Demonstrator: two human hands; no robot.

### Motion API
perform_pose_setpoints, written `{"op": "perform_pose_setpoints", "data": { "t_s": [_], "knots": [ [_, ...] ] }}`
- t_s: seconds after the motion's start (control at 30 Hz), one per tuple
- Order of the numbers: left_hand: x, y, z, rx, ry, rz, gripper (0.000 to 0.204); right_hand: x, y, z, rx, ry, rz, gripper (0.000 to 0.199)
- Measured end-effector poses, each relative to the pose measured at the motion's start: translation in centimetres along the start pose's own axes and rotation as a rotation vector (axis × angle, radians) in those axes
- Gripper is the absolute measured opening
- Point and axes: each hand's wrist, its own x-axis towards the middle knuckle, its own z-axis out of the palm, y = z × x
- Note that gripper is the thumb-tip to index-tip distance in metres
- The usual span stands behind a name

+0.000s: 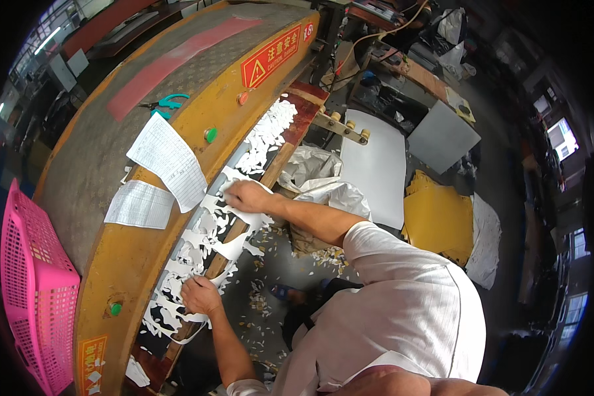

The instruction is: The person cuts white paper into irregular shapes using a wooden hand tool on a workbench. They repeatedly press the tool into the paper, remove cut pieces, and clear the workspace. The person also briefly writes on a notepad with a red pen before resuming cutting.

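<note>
A white sheet riddled with cut-out holes (pixel 233 248) lies along the narrow bed beneath the yellow press beam (pixel 112 264). My left hand (pixel 201 295) is closed on the sheet's near end, where a thin strip loops down below it. Farther up, my right hand (pixel 247 197) has its fingers curled over the far part of the same sheet. Past my right hand, small white cut pieces (pixel 270 132) lie heaped on the bed. The fingertips of both hands are partly hidden.
On the machine top rest paper sheets (pixel 168 155) and teal-handled scissors (pixel 171 102). A pink basket (pixel 43 290) stands at left. Right of the bed are a crumpled pale sack (pixel 310 168), a large white sheet (pixel 376 165) and yellow sheets (pixel 439 214). Scraps litter the floor.
</note>
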Motion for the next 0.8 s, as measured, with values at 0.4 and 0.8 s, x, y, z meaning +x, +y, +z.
{"op": "perform_pose_setpoints", "data": {
  "t_s": [0.4,0.8],
  "knots": [
    [-0.4,-0.7,1.6,-0.065,-0.057,0.033,0.025,-2.3,4.7,5.7,-0.077,0.098,-0.147,0.017],
    [5.8,0.1,-3.9,-0.599,0.067,-0.247,0.013,3.2,-1.0,1.0,0.391,-0.102,0.346,0.024]
  ]
}}
